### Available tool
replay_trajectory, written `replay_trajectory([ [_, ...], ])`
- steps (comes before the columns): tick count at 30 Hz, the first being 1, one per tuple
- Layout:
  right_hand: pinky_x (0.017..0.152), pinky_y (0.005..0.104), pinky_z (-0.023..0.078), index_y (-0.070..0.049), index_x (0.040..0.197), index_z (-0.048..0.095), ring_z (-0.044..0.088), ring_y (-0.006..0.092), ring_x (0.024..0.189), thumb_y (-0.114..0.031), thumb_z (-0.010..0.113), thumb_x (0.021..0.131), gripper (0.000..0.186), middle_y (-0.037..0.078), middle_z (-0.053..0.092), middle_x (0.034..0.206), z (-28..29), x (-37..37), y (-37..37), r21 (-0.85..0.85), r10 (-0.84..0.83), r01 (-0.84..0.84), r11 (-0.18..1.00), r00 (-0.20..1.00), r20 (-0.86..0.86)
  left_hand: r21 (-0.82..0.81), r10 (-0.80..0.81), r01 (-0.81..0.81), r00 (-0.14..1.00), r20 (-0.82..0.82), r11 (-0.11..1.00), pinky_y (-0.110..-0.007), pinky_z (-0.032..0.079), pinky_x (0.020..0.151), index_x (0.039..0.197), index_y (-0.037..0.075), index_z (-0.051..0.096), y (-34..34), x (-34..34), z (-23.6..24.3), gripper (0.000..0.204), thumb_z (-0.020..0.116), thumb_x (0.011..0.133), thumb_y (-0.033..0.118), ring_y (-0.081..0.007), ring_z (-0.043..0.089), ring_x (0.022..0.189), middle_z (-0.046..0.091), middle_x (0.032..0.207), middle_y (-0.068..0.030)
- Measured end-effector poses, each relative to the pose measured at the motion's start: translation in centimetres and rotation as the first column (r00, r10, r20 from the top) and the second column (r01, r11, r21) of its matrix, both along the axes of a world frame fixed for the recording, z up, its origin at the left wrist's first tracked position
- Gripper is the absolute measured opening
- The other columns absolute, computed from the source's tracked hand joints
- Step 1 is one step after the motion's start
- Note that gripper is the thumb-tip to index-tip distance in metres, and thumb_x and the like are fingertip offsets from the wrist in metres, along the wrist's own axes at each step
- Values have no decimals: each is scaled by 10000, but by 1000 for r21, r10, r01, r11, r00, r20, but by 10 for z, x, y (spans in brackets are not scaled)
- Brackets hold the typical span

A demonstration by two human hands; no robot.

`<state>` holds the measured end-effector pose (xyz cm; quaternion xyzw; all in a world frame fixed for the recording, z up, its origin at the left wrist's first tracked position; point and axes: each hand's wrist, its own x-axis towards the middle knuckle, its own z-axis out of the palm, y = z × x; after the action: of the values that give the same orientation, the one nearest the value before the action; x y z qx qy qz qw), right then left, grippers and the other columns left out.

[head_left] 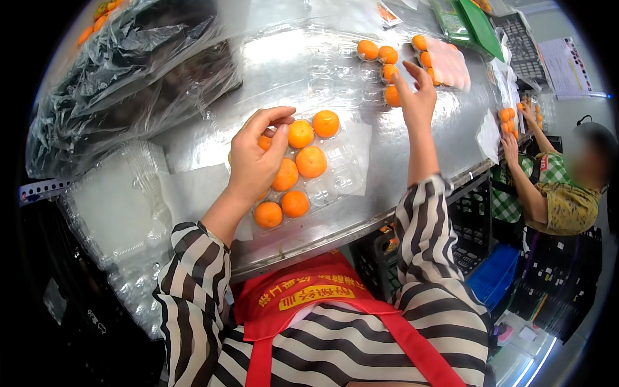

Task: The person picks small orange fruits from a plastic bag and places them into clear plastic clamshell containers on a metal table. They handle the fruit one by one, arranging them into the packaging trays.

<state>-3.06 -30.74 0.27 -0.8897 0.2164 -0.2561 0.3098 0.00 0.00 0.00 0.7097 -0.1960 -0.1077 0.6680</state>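
Near the front, a clear plastic tray (340,175) holds several oranges (311,162), with bare cups on its right side. Over its left part is my left hand (255,145), fingers bent and thumb apart, nothing seen between them. The thumb is close to an orange (300,134); the hand partly covers another orange behind it. Farther right, my right hand (418,97) reaches over a second clear tray (325,80). Its fingers are spread beside an orange (393,96) in the tray's right column, apparently holding nothing.
Stacked clear trays (119,200) stand at left, below dark plastic-wrapped goods (135,84). More oranges sit under a pinkish sheet (449,63) at back right, near a green package (480,29). At far right, a co-worker (548,184) handles oranges. Black crates are below the metal table (271,64).
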Motion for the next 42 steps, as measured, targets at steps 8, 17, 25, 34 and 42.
replay_trajectory([
  [8,960,376,408,-125,1169,616,507,277,1160,-30,682,709,474,66,574,1237,-7,-16,111,-63,616,-639,767,760,-207,36,0,-2,999,49,999,-248,483,757,1091,44,647,13,14,0,217,560,892,34,-133,640,910,665,990,-63],
  [17,921,374,438,-117,1211,597,545,252,1090,-22,701,700,530,90,572,1199,-3,-24,102,20,545,-547,837,830,-122,54,-16,13,998,59,998,-251,472,794,1099,18,636,11,12,-1,214,555,902,31,-126,640,932,678,990,-65],
  [25,1037,394,426,-85,1411,371,508,281,1219,-35,659,829,652,188,508,1304,-5,-47,122,832,156,-520,195,854,497,65,-99,95,993,61,993,-246,470,801,1118,25,629,10,10,-8,246,590,875,33,-118,613,921,656,1000,-59],
  [34,964,390,521,-41,1371,364,560,338,1167,-293,489,988,475,225,504,1285,-15,-52,135,800,-44,-430,-418,889,456,42,-178,174,974,140,984,-275,482,807,1243,81,574,6,6,1,475,702,786,63,-153,581,965,565,1165,-76],
  [42,858,356,573,23,1276,422,646,313,1016,-331,499,984,465,196,572,1179,-18,-51,144,907,143,-359,-220,908,394,18,-275,276,945,178,961,-320,502,852,1291,122,545,3,2,1,584,751,745,89,-216,584,1024,551,1212,-89],
])
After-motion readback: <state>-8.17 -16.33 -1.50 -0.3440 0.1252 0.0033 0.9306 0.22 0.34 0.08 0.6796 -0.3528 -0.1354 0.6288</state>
